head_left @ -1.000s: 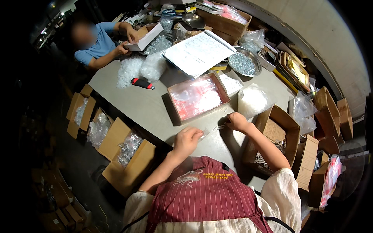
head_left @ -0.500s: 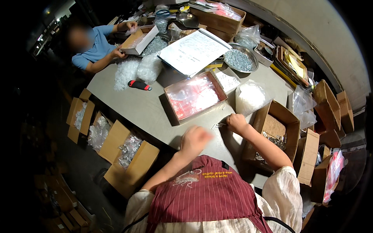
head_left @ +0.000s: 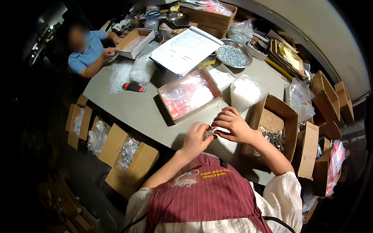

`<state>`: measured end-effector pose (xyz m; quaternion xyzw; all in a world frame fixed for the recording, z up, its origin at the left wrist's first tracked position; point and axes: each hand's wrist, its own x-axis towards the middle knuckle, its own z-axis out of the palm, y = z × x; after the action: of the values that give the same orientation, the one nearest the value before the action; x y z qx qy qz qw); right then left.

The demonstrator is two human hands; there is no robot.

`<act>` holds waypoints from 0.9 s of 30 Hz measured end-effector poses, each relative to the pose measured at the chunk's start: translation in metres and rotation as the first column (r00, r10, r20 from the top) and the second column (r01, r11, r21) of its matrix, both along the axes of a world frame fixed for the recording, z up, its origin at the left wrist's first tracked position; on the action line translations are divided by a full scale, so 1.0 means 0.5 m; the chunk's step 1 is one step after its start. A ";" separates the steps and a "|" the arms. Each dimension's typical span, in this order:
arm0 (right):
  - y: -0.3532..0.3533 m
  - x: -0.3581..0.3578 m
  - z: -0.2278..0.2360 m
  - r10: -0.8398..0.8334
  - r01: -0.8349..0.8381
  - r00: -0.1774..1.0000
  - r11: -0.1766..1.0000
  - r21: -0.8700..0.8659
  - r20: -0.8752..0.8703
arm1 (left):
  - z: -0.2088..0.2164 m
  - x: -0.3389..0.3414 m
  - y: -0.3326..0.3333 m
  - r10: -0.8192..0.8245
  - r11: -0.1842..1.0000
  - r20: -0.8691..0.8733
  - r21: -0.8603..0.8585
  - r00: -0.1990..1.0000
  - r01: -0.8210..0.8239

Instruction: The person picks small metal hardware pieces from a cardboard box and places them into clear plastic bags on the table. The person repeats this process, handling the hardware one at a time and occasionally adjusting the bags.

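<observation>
My left hand (head_left: 195,139) pinches a small clear plastic bag (head_left: 211,132) just above the near part of the table. Against the bag's other side is my right hand (head_left: 236,127), its fingers curled and closed; what lies within them is hidden. Beyond the hands stands a shallow cardboard box (head_left: 175,120) with flat clear and red plastic bags in it. A large clear bag of white pieces (head_left: 246,93) sits past my right hand. By my right forearm, a deep cardboard box (head_left: 288,126) contains loose metal parts (head_left: 275,139).
A round metal pan of screws (head_left: 233,55) and a clipboard with paper (head_left: 186,48) lie farther back. On the left is a red and black utility knife (head_left: 134,87). Across the table, a co-worker in blue (head_left: 95,42) handles a white box (head_left: 134,43). Open cartons (head_left: 132,167) stand along the left edge.
My right hand has left the small white pieces on the table and come to my left hand. The bag now shows between them. The co-worker's hand has moved off the white box's far side.
</observation>
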<state>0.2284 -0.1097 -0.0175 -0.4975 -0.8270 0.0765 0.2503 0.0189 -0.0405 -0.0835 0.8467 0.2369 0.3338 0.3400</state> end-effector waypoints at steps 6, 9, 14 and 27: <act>-0.073 0.002 0.016 -0.151 0.143 0.988 0.978 -0.150 -0.037 | 0.013 0.025 -0.013 -0.092 0.988 0.019 -0.124 0.996 0.093; -0.109 -0.016 0.015 -0.189 0.179 0.982 0.932 -0.315 -0.002 | 0.030 0.033 -0.017 -0.133 0.989 0.008 0.071 0.991 0.132; -0.159 -0.040 0.013 -0.212 0.222 0.975 0.892 -0.393 0.071 | 0.063 0.054 -0.024 -0.095 0.962 -0.070 0.251 0.993 0.109; -0.344 0.344 -0.167 -0.721 0.843 0.528 0.507 -0.177 0.450 | -0.033 0.047 -0.033 -0.264 0.948 -0.138 -0.220 0.955 0.231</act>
<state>0.4003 -0.2815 -0.1009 -0.8635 -0.5032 0.0278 0.0206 0.0422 -0.0571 -0.0999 0.8557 0.1884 0.1911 0.4424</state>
